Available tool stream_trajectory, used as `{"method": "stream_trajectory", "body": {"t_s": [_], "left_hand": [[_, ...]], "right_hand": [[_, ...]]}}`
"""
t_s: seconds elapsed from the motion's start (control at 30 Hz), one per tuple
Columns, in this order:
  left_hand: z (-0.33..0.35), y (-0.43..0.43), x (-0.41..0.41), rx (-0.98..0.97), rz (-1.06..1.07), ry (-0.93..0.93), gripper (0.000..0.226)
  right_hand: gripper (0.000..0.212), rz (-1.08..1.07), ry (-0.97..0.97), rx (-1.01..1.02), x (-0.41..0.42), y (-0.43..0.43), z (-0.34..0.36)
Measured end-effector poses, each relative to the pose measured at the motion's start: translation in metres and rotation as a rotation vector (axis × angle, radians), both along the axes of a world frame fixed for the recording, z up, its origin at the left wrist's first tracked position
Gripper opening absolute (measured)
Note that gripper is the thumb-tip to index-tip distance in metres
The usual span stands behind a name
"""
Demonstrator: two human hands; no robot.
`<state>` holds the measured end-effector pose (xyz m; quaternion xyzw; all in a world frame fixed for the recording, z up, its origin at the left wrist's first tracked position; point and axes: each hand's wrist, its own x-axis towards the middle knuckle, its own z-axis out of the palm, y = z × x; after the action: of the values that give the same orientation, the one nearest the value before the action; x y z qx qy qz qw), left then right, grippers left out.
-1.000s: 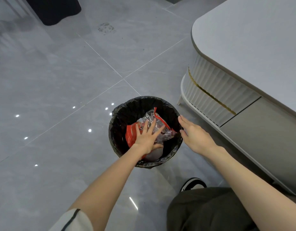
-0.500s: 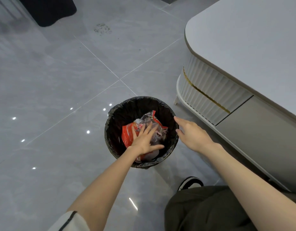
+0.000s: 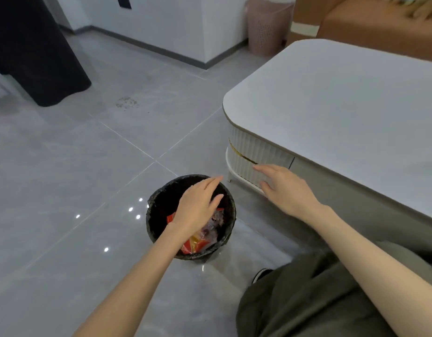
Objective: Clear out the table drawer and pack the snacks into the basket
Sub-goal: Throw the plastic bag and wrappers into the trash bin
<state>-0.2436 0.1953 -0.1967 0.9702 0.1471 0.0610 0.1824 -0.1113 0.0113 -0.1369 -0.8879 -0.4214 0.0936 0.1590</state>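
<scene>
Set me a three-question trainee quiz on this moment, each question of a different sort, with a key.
1. True or false: the left hand is curled into a fist.
2. Where do the red snack packets lie? A: on the floor. B: inside the black basket. C: in the pink bin.
3. Which hand is nearer the ribbed side of the table?
Key: 1 false, its fingers are straight and hold nothing. 2 B. 3 the right hand.
</scene>
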Motion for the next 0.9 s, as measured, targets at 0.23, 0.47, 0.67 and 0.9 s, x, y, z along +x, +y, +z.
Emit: {"method": "stream_trajectory", "body": {"t_s": [0.23, 0.47, 0.67, 0.9], "left_hand": [[0.093, -0.066, 0.045, 0.022, -0.199, -0.132, 0.053], [0.170, -0.180, 0.102, 0.118, -0.401, -0.232, 0.054], [0.224, -0.292, 0.143, 0.134, -0.606, -0.320, 0.053], [0.257, -0.404, 0.183, 0.080, -0.778, -0.326, 0.052]], "right_hand": [[0.045, -0.148, -0.219, 0.051, 0.001, -0.092, 0.078], [0.044, -0.365, -0.363, 0.040, 0.000, -0.220, 0.140], [0.044, -0.586, -0.456, 0.009, -0.001, -0.336, 0.177], [0.045, -0.884, -0.460, -0.013, 0.008, -0.462, 0.179]]}}
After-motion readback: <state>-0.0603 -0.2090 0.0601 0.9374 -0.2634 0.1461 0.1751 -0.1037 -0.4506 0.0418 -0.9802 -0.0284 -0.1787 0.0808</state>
